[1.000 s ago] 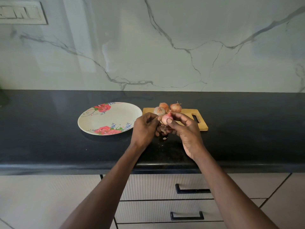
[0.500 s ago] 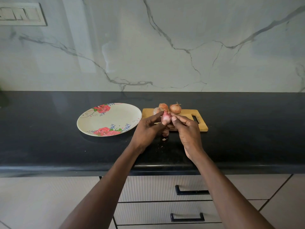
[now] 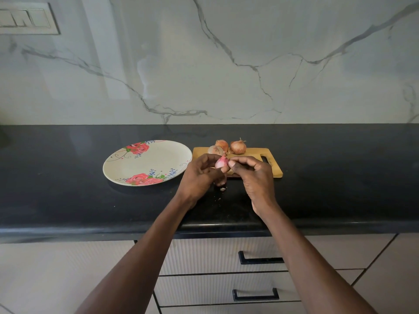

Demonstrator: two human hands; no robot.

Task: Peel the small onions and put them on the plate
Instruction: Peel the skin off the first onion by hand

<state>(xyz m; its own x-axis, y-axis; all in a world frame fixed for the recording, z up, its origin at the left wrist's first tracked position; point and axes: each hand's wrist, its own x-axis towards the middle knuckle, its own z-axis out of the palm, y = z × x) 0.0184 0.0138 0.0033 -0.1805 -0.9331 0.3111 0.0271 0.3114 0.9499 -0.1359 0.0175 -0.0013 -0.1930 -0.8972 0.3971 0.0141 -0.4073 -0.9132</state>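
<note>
— Peeling goes on: compared with a second ago, the small pink half-peeled onion [image 3: 221, 161] shows more bare glossy flesh, and both hands have lifted it slightly toward the wooden board.

— Who holds it now?

— The left hand [image 3: 199, 175] grips it from below with curled fingers; the right hand [image 3: 254, 175] pinches at its top, thumb and forefinger closed on the skin there. It hangs above the black stone desk [image 3: 68, 196], just in front of the small rectangular wooden cutting board [image 3: 269, 164].

— So what does that mean for the job?

— I judge this 1st onion nearly stripped; the round cream plate with red roses [image 3: 145, 164], just left of the hands, holds 0 onions.

— And the count?

— 1 onion in hand, 3 brown unpeeled onions [image 3: 238, 147] clustered on the board's far edge, 1 plate, 1 board. A few skin scraps [image 3: 222, 189] lie on the desk under the hands.
</note>
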